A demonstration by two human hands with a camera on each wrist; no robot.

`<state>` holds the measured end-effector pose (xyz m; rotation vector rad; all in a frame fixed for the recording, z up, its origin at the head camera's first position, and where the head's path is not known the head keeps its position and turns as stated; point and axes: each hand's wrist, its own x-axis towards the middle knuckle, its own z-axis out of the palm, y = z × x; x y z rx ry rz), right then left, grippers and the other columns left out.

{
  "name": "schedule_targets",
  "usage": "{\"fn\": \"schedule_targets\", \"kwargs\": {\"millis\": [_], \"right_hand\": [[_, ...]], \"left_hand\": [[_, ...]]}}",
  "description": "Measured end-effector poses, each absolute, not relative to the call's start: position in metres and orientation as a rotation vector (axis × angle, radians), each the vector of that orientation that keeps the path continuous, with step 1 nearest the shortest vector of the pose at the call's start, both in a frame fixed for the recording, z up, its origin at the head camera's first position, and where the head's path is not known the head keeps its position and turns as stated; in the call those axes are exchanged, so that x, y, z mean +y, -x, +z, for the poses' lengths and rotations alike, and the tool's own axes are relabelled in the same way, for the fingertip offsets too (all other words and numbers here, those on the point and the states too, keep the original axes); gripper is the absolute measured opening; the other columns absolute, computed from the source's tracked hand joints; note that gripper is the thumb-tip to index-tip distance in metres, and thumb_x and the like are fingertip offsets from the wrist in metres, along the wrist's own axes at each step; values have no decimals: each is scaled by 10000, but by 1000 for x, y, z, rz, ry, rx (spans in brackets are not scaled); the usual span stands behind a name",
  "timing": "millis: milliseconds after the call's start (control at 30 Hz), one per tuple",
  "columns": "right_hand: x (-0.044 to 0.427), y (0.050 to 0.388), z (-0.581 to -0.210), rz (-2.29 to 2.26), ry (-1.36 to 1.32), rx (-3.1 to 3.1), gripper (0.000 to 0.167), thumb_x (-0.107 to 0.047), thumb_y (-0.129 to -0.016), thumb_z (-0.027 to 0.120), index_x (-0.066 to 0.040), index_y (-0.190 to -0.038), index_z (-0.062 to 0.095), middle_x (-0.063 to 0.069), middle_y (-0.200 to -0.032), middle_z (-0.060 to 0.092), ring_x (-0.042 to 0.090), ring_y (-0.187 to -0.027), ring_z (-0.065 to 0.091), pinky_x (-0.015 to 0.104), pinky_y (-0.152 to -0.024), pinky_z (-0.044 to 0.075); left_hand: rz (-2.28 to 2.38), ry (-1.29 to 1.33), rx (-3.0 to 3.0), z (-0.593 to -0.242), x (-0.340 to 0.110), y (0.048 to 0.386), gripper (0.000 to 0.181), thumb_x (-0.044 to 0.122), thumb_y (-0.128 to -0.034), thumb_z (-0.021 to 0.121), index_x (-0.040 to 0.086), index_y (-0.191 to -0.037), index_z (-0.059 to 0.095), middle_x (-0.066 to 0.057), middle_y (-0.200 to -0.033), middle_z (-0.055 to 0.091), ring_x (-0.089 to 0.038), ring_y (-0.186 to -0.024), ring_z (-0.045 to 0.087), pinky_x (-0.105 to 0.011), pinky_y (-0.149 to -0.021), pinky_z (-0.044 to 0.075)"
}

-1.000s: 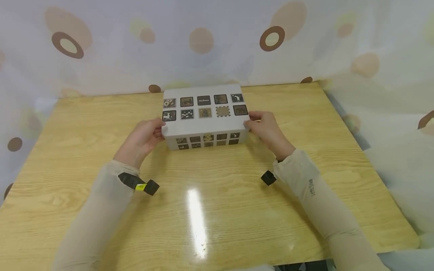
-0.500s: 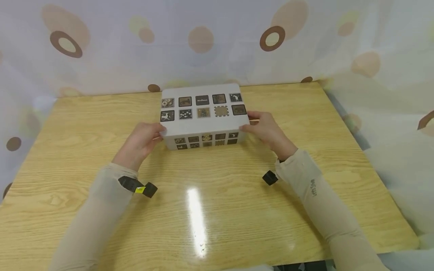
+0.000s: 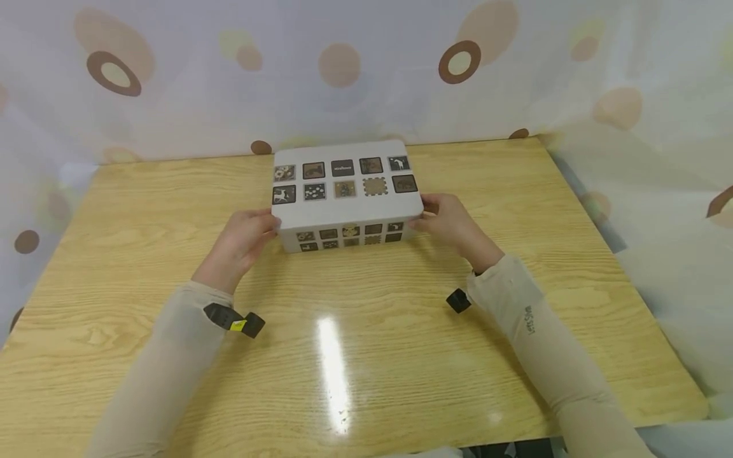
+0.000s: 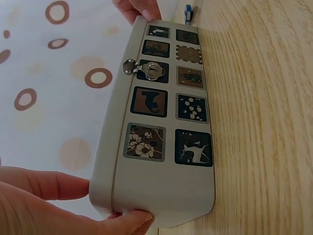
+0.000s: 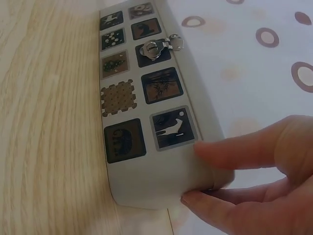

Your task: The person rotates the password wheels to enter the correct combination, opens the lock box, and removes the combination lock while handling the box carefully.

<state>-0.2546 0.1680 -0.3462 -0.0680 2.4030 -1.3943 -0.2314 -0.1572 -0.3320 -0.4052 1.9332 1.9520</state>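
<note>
A white lidded box (image 3: 343, 210), printed with rows of brown and dark picture squares, stands on the table towards the back. On its front face sits a metal clasp (image 4: 151, 70), whose small flap sticks out at the lid's edge. My left hand (image 3: 235, 248) holds the left front corner, thumb and fingers about the lid seam. At the opposite corner, my right hand (image 3: 452, 229) grips the box, its thumb (image 5: 234, 152) on the front face by the seam and a finger against the end. The lid looks closed. Some fingers are hidden behind the box's ends.
The wooden table (image 3: 366, 356) carries a bright light reflection in front of the box. A dotted cloth (image 3: 389, 70) hangs right behind and along the sides. Black wrist cameras (image 3: 252, 324) stick out from both sleeves.
My right thumb has slid down from the lid's top to the front face. My left thumb and fingers have shifted slightly lower at the corner. The box has hardly moved.
</note>
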Motion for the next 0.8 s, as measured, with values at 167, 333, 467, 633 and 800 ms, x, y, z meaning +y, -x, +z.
{"fn": "schedule_targets", "kwargs": {"millis": [167,333,467,633,800], "right_hand": [[169,255,-347,-1326,60,2476,589,-35,-897,660,78,-1408,389,219,-1438,423,350,-1296,446,415,-1045,440],[168,254,-347,-1275,94,2521,571,-25,-882,677,105,-1372,415,241,-1403,439,363,-1287,452,430,-1029,454],[167,253,-347,-1229,145,2558,549,-16,-889,666,129,-1354,413,278,-1374,415,390,-1270,457,426,-1019,464],[167,253,-347,-1125,255,2642,554,-15,-902,648,131,-1371,391,303,-1368,405,417,-1223,493,421,-985,492],[168,255,-348,-1101,305,2663,558,-9,-906,639,137,-1377,378,302,-1378,426,418,-1206,513,422,-969,502]], "left_hand": [[1970,404,1920,-330,-155,229,511,-38,-949,436,-160,-1415,265,-219,-1526,247,-273,-1384,309,-300,-1142,303],[1993,423,1895,-328,-154,227,499,-44,-949,438,-166,-1406,278,-212,-1520,257,-269,-1382,303,-297,-1143,301],[1960,424,1923,-329,-153,228,546,-37,-950,445,-151,-1435,222,-219,-1522,242,-263,-1380,299,-297,-1149,287],[1799,364,2105,-331,-151,229,608,-21,-935,507,-122,-1448,196,-238,-1392,334,-281,-1249,388,-314,-1106,354],[1652,297,2245,-333,-152,230,686,-47,-892,579,-96,-1452,186,-241,-1382,341,-314,-1226,390,-351,-1093,373]]}}
